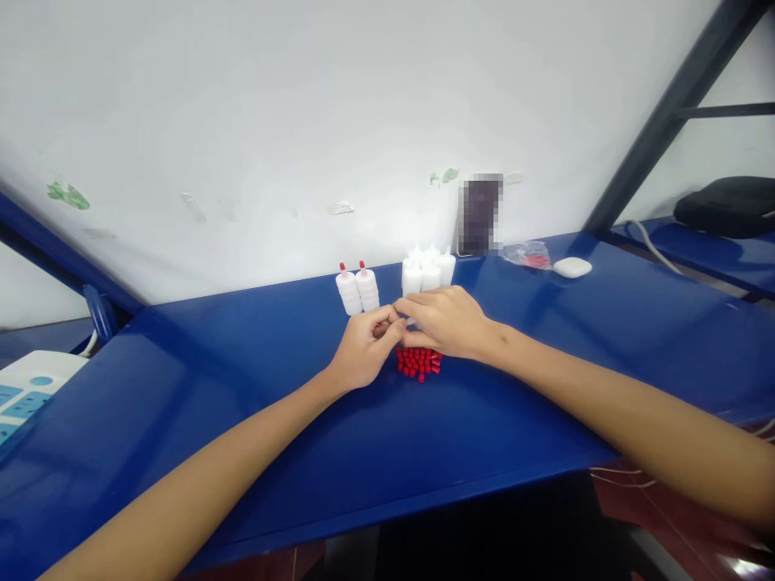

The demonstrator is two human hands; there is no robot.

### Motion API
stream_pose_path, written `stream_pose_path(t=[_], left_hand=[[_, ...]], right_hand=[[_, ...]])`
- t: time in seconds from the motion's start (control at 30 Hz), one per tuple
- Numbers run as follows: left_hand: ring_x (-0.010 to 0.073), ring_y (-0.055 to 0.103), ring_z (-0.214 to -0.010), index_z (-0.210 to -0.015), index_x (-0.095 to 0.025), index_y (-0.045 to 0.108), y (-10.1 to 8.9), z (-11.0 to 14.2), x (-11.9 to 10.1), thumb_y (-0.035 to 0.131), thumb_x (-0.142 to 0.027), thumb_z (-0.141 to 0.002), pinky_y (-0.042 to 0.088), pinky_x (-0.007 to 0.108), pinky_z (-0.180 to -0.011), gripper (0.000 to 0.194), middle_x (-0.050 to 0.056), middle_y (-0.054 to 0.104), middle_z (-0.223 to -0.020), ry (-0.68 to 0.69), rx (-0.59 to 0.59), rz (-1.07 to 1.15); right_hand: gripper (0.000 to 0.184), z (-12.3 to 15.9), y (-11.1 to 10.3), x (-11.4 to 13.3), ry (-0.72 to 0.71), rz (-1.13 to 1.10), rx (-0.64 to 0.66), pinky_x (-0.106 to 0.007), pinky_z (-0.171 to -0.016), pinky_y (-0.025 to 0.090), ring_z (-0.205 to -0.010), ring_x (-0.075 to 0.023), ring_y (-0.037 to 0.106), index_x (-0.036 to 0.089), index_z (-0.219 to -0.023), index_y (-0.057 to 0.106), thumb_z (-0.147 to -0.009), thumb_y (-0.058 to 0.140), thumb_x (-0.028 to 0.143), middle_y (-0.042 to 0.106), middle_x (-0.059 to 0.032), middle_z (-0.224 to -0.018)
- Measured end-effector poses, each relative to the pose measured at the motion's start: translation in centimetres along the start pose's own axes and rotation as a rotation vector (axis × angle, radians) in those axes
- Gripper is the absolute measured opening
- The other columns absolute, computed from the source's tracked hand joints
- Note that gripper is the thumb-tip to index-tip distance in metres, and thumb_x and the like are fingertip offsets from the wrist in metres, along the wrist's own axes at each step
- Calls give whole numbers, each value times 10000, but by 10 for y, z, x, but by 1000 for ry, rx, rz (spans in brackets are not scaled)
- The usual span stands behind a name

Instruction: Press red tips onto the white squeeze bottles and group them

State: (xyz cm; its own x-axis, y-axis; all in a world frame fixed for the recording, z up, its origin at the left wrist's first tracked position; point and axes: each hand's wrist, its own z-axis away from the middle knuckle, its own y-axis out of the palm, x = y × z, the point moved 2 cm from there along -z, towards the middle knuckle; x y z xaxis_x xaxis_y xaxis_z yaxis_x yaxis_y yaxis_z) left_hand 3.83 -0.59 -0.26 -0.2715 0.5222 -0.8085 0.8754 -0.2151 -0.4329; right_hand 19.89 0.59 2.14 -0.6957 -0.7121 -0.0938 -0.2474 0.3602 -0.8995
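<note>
My left hand [366, 349] is closed in a pinch above the blue table [254, 355]. A trace of red shows at its fingers, but what they hold is mostly hidden. Meeting it fingertip to fingertip, my right hand [448, 321] is also closed, around a small whitish piece [410, 323] that looks like a nozzle tip. Just below the hands lies a pile of small red caps [419, 363]. Two white squeeze bottles [366, 289] with red-capped nozzles stand upright behind my left hand. Behind my right hand is a cluster of several white bottles [429, 270], partly covered by it.
A phone-like dark rectangle [479, 214], blurred out, leans on the wall. Right of it are a clear bag with red pieces [533, 255] and a white rounded case [572, 267]. A white power strip [42, 375] sits at the left edge. A dark bag [726, 206] lies far right.
</note>
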Motion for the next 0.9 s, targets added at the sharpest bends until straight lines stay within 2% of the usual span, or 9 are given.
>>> stream_pose_path(t=[0.13,0.23,0.27,0.33,0.43,0.53,0.63,0.77,0.9], left_hand=[[79,259,-501,-642,-173,419,-9,-2,2,480,-312,-931,226,238,-496,326,-63,312,-549,69,-190,-88],[91,291,-509,-619,-184,357,-31,-3,8,424,-277,-945,240,250,-511,345,-53,298,-552,190,-324,-241],[96,305,-519,-614,-185,343,-39,-3,10,410,-251,-942,248,258,-524,341,-46,307,-561,274,-326,-324],[99,299,-518,-605,-187,327,-55,-4,13,428,-208,-909,241,272,-531,321,-40,326,-573,456,-240,-515],[105,292,-505,-577,-191,311,-71,-5,19,451,-162,-862,245,280,-528,319,-38,332,-560,522,-45,-709],[115,337,-512,-555,-190,346,-77,-7,24,455,-184,-853,266,278,-539,318,-27,377,-552,435,65,-847],[116,371,-514,-554,-185,382,-77,-9,29,464,-233,-868,264,277,-543,328,-21,420,-556,329,75,-909],[109,383,-511,-570,-184,397,-81,-8,33,519,-297,-866,273,267,-549,339,-25,445,-561,268,3,-893],[119,398,-531,-654,-188,436,-80,-3,26,490,-280,-881,314,270,-564,251,-19,462,-593,418,-163,-792]], right_hand=[[391,0,-1,-4,127,-186,-56,-256,-526,249,-624,-145,569,205,-1094,617,-927,490,534,710,-31,-833],[380,3,3,-12,237,-418,-164,-244,-571,337,-606,-125,566,204,-969,652,-843,607,560,672,5,-735],[373,5,5,-15,278,-475,-212,-243,-578,352,-590,-120,555,196,-896,660,-794,663,555,649,14,-692],[345,8,7,-22,350,-541,-319,-247,-576,362,-549,-112,517,181,-769,649,-714,731,512,592,27,-612],[254,12,8,-31,388,-622,-409,-257,-570,355,-526,-112,475,168,-690,617,-759,643,411,538,30,-561],[246,12,13,-37,401,-727,-348,-261,-574,353,-547,-122,493,159,-675,607,-826,477,303,541,15,-575],[236,9,21,-38,367,-778,-205,-257,-608,378,-605,-132,539,151,-730,627,-835,441,251,590,4,-638],[171,8,29,-38,358,-749,-81,-253,-631,398,-636,-132,558,158,-849,655,-805,498,209,648,4,-718],[240,9,28,-37,302,-801,-53,-284,-744,447,-753,-152,615,168,-1030,634,-808,550,200,694,-16,-861]])
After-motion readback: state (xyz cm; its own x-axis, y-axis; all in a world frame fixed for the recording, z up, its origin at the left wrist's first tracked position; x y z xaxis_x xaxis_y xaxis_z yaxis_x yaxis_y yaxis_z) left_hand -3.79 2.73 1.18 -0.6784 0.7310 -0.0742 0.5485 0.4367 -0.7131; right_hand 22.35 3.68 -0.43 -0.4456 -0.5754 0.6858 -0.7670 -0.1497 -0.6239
